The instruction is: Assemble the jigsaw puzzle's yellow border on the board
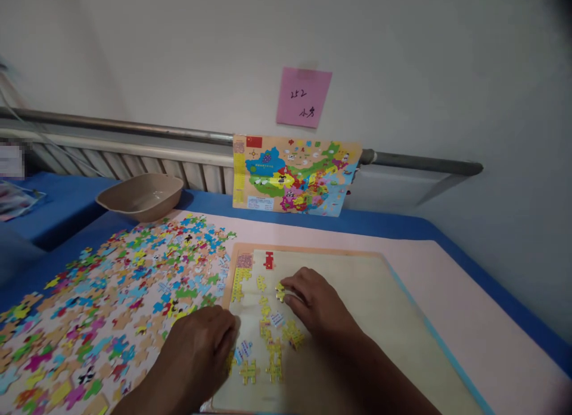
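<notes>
A puzzle board (357, 308) with a pale inside and an orange rim lies on the table in front of me. A few yellow pieces and one red piece (269, 260) sit in its left part. My right hand (313, 302) rests on the board, its fingertips pinching a yellow piece (280, 292). My left hand (201, 349) lies knuckles up at the board's left edge, fingers curled down onto pieces there; what it holds, if anything, is hidden. Several loose coloured puzzle pieces (125, 296) are spread to the left.
A colourful map picture (295, 175) leans against the wall rail behind the board. A beige bowl (140, 196) stands at the back left. A pink note (303, 97) is stuck on the wall. The table has a pink mat (447, 272) over blue cloth.
</notes>
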A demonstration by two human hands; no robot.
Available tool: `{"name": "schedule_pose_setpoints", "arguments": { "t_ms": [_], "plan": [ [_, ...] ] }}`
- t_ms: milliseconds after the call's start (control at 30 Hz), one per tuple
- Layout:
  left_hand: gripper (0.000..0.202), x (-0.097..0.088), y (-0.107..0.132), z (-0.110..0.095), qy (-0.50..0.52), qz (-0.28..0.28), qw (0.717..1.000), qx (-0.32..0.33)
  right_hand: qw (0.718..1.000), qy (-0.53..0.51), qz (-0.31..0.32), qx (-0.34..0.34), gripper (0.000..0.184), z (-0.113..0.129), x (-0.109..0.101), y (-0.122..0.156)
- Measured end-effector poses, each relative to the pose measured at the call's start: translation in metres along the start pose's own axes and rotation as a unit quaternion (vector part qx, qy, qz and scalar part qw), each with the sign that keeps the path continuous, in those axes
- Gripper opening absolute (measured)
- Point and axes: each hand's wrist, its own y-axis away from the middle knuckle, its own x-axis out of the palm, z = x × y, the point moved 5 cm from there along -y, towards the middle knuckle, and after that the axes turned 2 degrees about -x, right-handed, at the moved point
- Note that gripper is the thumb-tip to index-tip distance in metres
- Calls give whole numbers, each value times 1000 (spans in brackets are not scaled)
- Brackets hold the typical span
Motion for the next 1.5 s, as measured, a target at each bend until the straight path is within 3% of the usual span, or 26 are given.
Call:
{"name": "schedule_pose_setpoints", "arguments": {
  "t_ms": [167, 400, 1033, 1233, 1500],
  "plan": [
    [32, -2, 0, 0, -8, -17, 1000, 8, 997, 75, 34, 12, 21, 4, 2, -2],
    [33, 0, 2, 3, -6, -26, 1000, 1, 993, 88, 73, 30, 23, 1, 3, -1],
    [35, 2, 0, 9, -10, -19, 999, -34, 995, 64, 66, 35, 19, -1, 5, -1],
    [35, -4, -2, 8, -12, -31, 999, -40, 996, 70, 49, 40, 15, 10, -1, -4],
    [34, -2, -3, 11, -2, 3, 998, -67, 994, 92, 53, 2, 11, 38, -4, -35]
  ]
}}
